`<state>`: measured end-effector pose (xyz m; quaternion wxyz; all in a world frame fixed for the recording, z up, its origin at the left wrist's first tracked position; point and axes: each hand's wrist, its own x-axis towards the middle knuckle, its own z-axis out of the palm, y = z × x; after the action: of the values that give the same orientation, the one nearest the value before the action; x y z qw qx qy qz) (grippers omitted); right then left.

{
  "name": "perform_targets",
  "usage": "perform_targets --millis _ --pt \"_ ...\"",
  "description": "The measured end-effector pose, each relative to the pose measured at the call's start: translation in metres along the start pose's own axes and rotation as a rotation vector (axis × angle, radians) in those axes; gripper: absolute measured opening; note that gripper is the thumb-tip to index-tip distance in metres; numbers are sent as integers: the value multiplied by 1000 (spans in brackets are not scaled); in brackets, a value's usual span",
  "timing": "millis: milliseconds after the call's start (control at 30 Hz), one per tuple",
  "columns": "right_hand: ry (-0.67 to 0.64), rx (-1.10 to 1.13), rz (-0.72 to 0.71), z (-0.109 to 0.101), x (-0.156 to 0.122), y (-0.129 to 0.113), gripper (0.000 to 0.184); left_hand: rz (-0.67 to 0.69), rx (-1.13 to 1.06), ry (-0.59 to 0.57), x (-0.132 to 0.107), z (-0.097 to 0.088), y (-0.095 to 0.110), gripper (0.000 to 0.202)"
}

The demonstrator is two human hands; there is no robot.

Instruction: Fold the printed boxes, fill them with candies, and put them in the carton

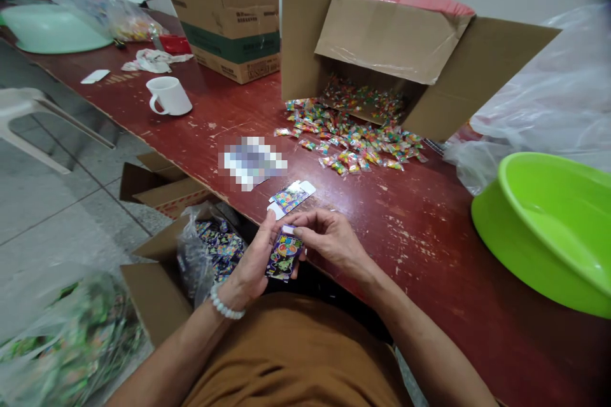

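Observation:
My left hand (255, 254) wraps round a small printed candy box (285, 255), dark purple with bright lettering, held near the table's front edge. At the box's upper end, my right hand (329, 238) pinches the pale end flap between thumb and fingers. Just beyond the hands, another flattened candy box (290, 197) lies on the red table with its white flaps out. Farther back, many small wrapped candies (351, 146) spill from an open carton (382, 38) tipped on its side.
A green basin (515, 241) stands at the right. A white mug (169, 96), a blurred-out sheet (252, 162) and a tall carton (229, 19) are on the table (420, 235). Below left, an open carton (153, 292) holds a bag of purple packets (217, 245).

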<state>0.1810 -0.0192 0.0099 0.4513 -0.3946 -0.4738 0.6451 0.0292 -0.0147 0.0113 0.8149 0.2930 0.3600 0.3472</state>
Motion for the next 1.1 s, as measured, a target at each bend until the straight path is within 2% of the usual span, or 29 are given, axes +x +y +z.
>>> perform_targets --millis 67,167,300,367,433,533,633,700,733,800,867,1000,1100 --pt "16 23 0 2 2 0 20 19 37 1 0 -3 -1 75" --pt "70 -131 -108 2 2 3 19 7 40 26 1 -8 2 72" --pt "-31 -208 -186 5 0 12 17 31 -10 82 1 -10 9 51" --pt "-65 -238 -220 9 0 17 18 53 2 107 -1 -12 13 48" --pt "-57 -321 -265 10 2 18 24 100 70 150 -5 -22 16 49" --pt "72 -431 -226 -1 7 15 33 212 325 313 -16 -57 19 53" --pt "234 -565 -145 -27 18 14 36 306 827 584 -27 -102 23 56" --pt "291 -710 -165 -45 29 18 33 369 1127 704 -25 -120 26 54" --pt "318 -791 -186 -51 37 20 32 422 1249 732 -20 -122 28 52" --pt "368 -962 -211 -59 52 25 32 543 1459 737 -2 -112 30 47" --pt "397 -1126 -185 -61 66 27 35 605 1674 707 22 -90 30 45" --pt "391 -1314 -34 -54 80 23 43 519 1948 555 60 -49 31 58" --pt "368 -1323 -14 -52 80 21 46 427 1950 515 72 -43 38 53"
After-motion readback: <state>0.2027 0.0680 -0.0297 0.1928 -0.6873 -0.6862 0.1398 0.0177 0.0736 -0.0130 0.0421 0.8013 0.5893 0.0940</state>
